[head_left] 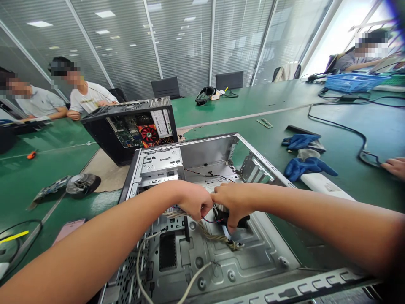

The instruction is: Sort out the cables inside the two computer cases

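An opened computer case [218, 261] lies on its side before me, its bare metal floor facing up. My left hand [195, 202] is closed in a pinch over the case, on a thin red-and-blue twisted wire [209, 220]. Right beside it, my right hand [234, 202] grips a black and silver CPU cooler [243, 221], mostly hidden by the fingers. The two hands touch or nearly touch. Below them a braided bundle of power cables [211, 236] runs across the case floor to a connector. A pale cable [141, 261] loops near the drive cage.
Behind stands a second open computer tower [126, 131] with a red fan. Blue gloves [305, 164] lie at right, near a white bar [325, 185]. Loose parts [84, 185] lie at left. A black cable [344, 126] and blue basket [356, 82] are far right. Several people sit around.
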`<state>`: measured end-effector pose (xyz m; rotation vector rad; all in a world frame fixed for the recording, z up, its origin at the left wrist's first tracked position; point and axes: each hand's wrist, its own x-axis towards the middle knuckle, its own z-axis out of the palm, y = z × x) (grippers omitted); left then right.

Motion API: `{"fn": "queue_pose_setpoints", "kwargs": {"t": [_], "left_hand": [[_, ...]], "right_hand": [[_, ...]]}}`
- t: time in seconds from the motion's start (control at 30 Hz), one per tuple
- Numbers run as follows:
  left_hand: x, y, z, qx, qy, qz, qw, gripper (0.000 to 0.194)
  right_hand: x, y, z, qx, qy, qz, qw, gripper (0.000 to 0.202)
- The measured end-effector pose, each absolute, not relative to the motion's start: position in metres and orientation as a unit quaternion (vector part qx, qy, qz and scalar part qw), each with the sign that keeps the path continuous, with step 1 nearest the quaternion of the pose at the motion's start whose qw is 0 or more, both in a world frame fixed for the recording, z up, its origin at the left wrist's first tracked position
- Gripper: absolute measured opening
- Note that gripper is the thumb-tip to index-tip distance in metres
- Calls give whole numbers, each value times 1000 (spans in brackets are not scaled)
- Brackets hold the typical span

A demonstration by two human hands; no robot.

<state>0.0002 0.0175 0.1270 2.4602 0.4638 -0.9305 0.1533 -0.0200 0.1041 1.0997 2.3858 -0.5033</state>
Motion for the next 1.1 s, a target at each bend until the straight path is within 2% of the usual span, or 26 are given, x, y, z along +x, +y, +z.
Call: {"fn": "queue_pose_setpoints", "kwargs": {"t": [0.13,0.27,0.47,0.67,0.83,1.0,1.1], "left_hand": [[-2,18,128,910,185,-304,213,19],[-3,17,130,914,236,-301,134,22],[6,11,125,915,241,-321,37,19],[14,7,107,900,235,-365,28,23],[17,5,105,887,254,-384,43,30],[17,9,106,880,262,-391,58,29],[16,12,107,881,251,-395,60,28]], "right_hand": [[151,-20,104,435,861,-127,231,82],[148,-22,102,482,843,-92,223,83],[146,-28,89,520,829,-22,205,70],[143,-32,76,506,838,24,203,63],[134,-36,78,495,840,10,220,61],[136,-25,96,514,823,-63,234,76],[144,-8,117,522,812,-142,220,56]]}}
